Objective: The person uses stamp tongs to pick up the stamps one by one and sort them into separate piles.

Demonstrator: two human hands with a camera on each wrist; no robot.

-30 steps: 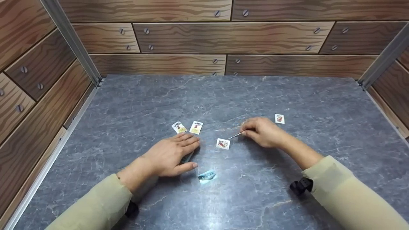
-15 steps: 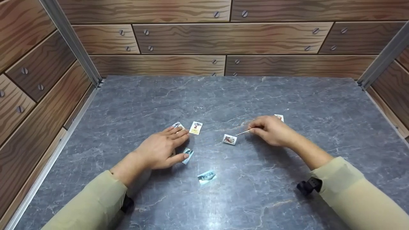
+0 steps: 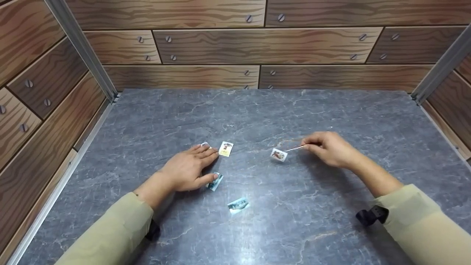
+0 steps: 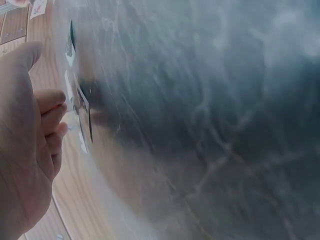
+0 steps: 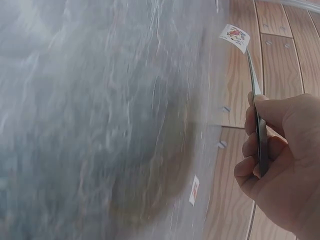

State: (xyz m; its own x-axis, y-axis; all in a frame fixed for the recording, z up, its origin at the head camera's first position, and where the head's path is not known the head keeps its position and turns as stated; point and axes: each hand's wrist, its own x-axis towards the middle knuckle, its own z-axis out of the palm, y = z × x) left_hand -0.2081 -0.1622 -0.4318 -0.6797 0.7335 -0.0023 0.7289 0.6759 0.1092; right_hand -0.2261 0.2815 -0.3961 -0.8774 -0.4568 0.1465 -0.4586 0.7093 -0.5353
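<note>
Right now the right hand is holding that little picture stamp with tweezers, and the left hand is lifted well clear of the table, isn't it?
Not quite. The right hand does hold the stamp with tweezers, but the left hand is not lifted: it lies flat on the grey table, its thumb touching another small stamp. The head view shows this.

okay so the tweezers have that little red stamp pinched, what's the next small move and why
Probably carry it a little further right and set it flat on the table. The right hand holds the tweezers, whose tips pinch the red stamp at its edge, seemingly just off the surface, and bare tabletop lies beyond it.
</note>
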